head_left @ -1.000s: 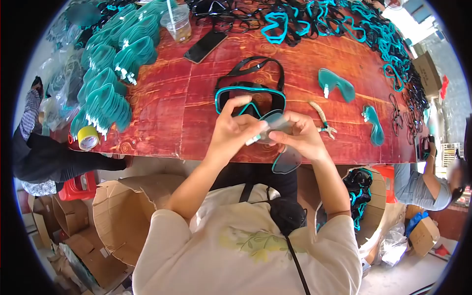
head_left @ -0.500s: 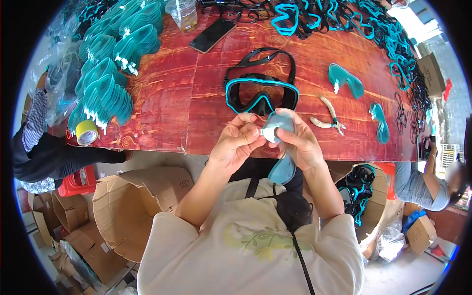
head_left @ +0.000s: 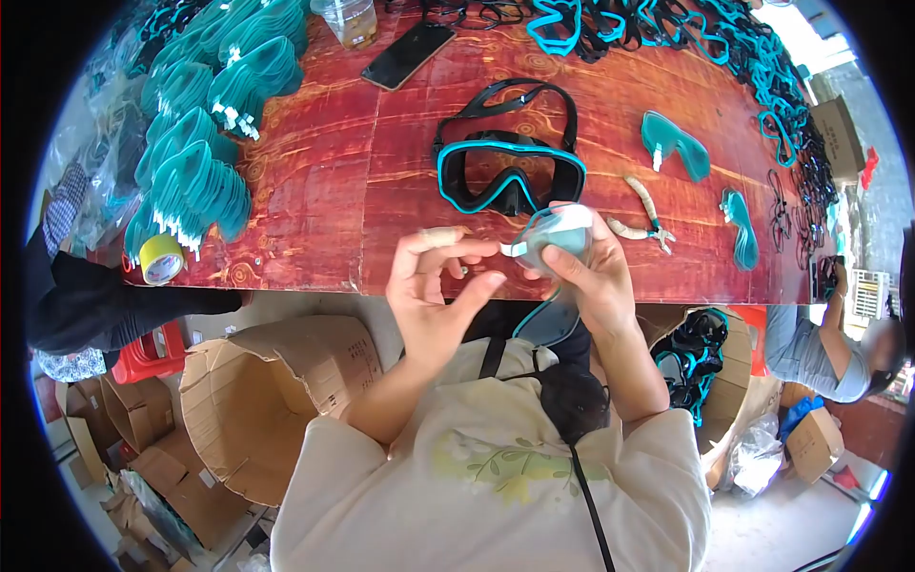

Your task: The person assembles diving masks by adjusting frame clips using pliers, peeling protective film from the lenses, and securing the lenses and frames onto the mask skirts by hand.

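My right hand (head_left: 596, 272) holds a clear teal-tinted lens (head_left: 555, 234) near the table's front edge, thumb across its face. A white tab (head_left: 516, 250) sticks out at the lens's left side. My left hand (head_left: 438, 286) is just left of it, thumb and fingers apart, the index fingertip at or very near the tab. A finger of my left hand has a tan wrap. Just beyond my hands lies a diving mask (head_left: 512, 177) with teal trim and a black strap. To the right are pliers (head_left: 643, 219) with wrapped handles.
Stacks of teal lenses (head_left: 195, 186) and yellow tape (head_left: 161, 259) lie left. Smaller lens stacks (head_left: 675, 145) sit right. A phone (head_left: 408, 55) and a plastic cup (head_left: 349, 21) are farther back. Teal frames (head_left: 558, 27) line the far edge. Cardboard boxes (head_left: 248, 410) stand below; people are at both sides.
My left hand has drawn back to the left from the lens and its fingers have spread. My right hand still holds the lens. The view has shifted slightly.
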`<action>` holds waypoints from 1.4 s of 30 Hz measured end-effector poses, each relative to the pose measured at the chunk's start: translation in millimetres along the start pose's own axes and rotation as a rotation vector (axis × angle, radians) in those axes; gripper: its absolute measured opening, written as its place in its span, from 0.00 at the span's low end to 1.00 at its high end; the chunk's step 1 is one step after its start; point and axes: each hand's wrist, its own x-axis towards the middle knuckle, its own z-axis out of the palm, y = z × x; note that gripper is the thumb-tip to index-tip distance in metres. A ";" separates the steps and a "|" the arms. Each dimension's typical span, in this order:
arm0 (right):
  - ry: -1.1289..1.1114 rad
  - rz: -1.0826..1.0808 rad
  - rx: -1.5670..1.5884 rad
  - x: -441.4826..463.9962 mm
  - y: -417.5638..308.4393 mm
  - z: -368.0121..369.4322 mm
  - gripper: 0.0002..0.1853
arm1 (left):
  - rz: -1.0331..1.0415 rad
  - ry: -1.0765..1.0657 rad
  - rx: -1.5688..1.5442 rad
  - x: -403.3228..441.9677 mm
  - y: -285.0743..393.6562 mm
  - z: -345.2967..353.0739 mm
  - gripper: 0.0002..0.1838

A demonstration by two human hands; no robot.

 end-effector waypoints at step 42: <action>-0.043 0.104 0.007 0.4 8.2 15.2 0.24 | -0.753 -0.205 -0.834 10.1 -33.6 3.1 0.23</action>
